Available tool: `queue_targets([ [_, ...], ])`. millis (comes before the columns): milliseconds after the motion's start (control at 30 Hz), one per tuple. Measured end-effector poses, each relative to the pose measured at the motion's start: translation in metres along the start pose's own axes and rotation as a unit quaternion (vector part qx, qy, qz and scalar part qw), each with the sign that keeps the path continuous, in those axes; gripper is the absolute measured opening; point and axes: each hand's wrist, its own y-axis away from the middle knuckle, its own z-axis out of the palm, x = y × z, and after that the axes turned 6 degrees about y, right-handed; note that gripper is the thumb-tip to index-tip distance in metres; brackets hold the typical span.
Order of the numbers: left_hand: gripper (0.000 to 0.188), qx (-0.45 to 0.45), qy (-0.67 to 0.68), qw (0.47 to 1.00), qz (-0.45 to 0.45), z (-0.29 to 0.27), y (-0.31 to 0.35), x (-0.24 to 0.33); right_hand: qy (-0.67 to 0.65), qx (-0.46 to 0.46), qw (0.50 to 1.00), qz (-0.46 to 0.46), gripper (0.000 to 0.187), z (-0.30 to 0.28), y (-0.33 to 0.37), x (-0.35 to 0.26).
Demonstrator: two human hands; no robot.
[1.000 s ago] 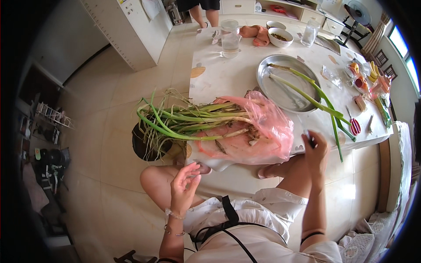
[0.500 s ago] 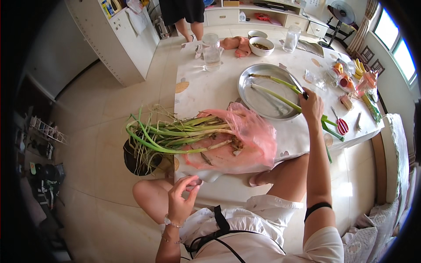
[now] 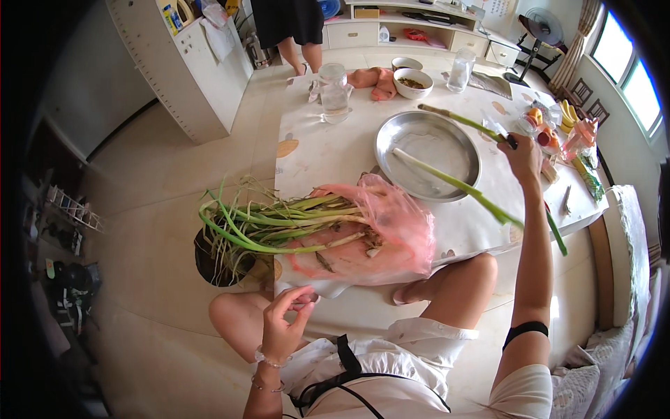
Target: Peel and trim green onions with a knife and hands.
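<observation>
My right hand [image 3: 525, 157] is closed around a black-handled knife and a scallion [image 3: 457, 120], whose pale end points left over the pan's far rim and whose green leaves hang below my wrist. Another scallion [image 3: 436, 170] lies in the round metal pan [image 3: 379, 157], its leaves sticking out over the near right rim. Above my lap, my left hand [image 3: 285, 318] is curled with thumb and fingers close together; whatever is between them is too small to make out. Beyond it, a bunch of untrimmed scallions [image 3: 293, 223] rests on a pink plastic bag [image 3: 401, 234], leaves hanging off the table's left edge.
A black bin [image 3: 216, 264] stands on the floor under the hanging leaves. Glass jars [image 3: 336, 101], bowls [image 3: 413, 82] and an orange cloth [image 3: 377, 80] sit at the far side. Fruit [image 3: 546, 133] and packages crowd the right. A person [image 3: 289, 28] stands beyond the table.
My right hand has moved right and slightly up, lifting one scallion off the pan with the knife. The other scallion has stayed in the pan. My left hand has barely moved.
</observation>
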Motion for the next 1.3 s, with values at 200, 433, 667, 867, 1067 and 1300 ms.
queue_targets([
  [200,0.025,-0.022,0.048,0.999,0.008,0.006,-0.003,0.005,-0.309,-0.097,0.946,0.002,0.031,-0.059,0.02,-0.016],
  [433,0.025,-0.044,0.178,0.982,0.048,0.042,-0.029,0.049,-0.567,-0.436,0.687,0.128,0.026,-0.072,0.124,-0.129],
  [667,0.025,0.086,0.346,0.934,0.027,0.042,-0.045,0.056,-0.598,-0.544,0.584,0.073,0.016,-0.049,0.195,-0.216],
  [867,0.021,0.171,0.33,0.928,-0.002,0.012,-0.05,0.025,-0.552,-0.478,0.681,-0.05,0.015,-0.036,0.211,-0.241],
  [1067,0.025,0.155,0.328,0.932,-0.01,-0.024,-0.059,0.028,-0.528,-0.446,0.722,-0.043,0.016,-0.029,0.198,-0.246],
  [1300,0.036,0.206,0.319,0.923,0.06,-0.177,-0.047,0.049,-0.555,-0.499,0.664,-0.058,0.015,-0.027,0.196,-0.299],
])
